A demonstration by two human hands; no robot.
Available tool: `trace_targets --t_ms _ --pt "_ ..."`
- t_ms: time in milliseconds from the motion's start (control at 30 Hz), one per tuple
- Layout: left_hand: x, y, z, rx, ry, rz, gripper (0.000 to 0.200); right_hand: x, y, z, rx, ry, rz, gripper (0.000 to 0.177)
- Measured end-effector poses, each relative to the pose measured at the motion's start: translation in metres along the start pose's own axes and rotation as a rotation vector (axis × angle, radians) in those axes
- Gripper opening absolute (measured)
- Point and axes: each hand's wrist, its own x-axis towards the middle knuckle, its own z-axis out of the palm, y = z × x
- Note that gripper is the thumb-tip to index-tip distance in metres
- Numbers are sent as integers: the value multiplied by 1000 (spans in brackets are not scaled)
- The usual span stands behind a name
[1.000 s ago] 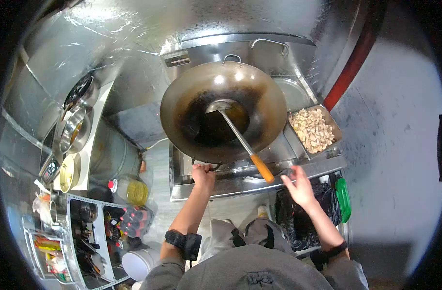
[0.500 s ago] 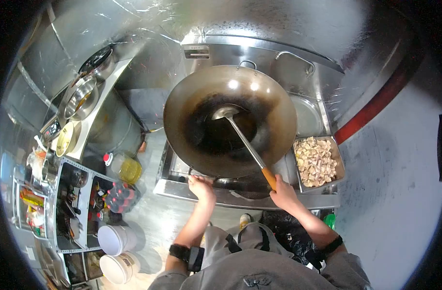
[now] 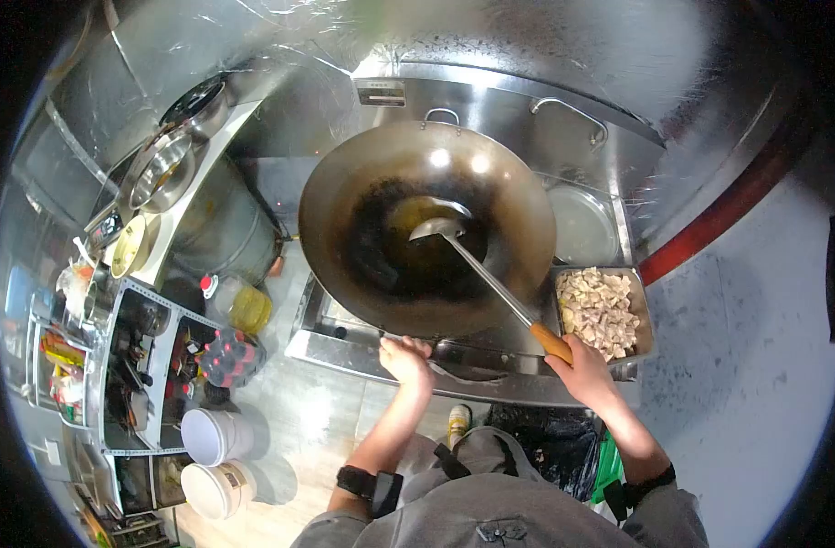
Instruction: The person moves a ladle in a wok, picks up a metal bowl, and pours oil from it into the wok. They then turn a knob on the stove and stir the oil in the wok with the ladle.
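Observation:
A large, dark wok (image 3: 344, 247) sits over the stove, with a shiny yellowish pool of liquid (image 3: 454, 206) in its bottom. My left hand (image 3: 405, 359) is closed at the wok's near rim, with the fingers curled under it; the near handle itself is mostly hidden. The wooden grip of a long metal ladle (image 3: 490, 281) is held in my right hand (image 3: 582, 369). The ladle's bowl rests inside the wok near the liquid. Just beyond my right hand is a rectangular metal tray (image 3: 648, 342) of pale, chopped meat-like pieces (image 3: 598, 310).
A stainless stove counter (image 3: 344, 352) surrounds the wok, and a round metal basin (image 3: 582, 224) lies behind the tray. To the left are a shelf unit (image 3: 166, 365) with bowls and bottles, an oil jug (image 3: 244, 306) and white buckets (image 3: 215, 437). A black bag (image 3: 554, 447) lies below.
The wok has turned and shifted left over the stove, with my left hand at its rim. The ladle has moved down and right, and my right hand is nearer the tray.

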Motion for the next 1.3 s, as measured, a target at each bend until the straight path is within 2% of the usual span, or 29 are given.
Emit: trace_targets --t_ms 33,133,200,367,433,600,700,933,1067,1167,1233,1300 --pt "6 9 0 64 26 -3 24 -5 -1 -2 -22 24 -19 42" --pt "37 30 -12 154 -76 -27 23 -23 -9 -10 5 18 24 40" --pt "45 37 -10 200 -28 -10 23 -30 -7 -8 13 34 39 40" --pt "37 41 -5 198 -17 -16 22 -39 -8 -5 54 71 84 37" --pt "44 42 -10 151 -110 -55 22 -40 3 3 77 99 79 37" --pt "41 46 -8 156 -115 -63 23 -51 0 22 136 79 153 38" --pt "37 50 -3 133 -54 -114 16 -57 -2 34 97 129 102 40" --pt "57 46 -20 137 -234 -137 28 -60 -21 58 113 169 40 38" --pt "50 55 -33 173 -350 -129 36 -58 -28 76 112 144 82 40" --pt "36 84 -37 76 -412 -433 38 -54 -33 74 93 116 102 47" --pt "36 93 -53 183 -436 -444 40 -55 -31 76 79 87 120 51" --pt "33 99 -72 562 -467 -429 48 -55 -30 77 31 131 93 59"
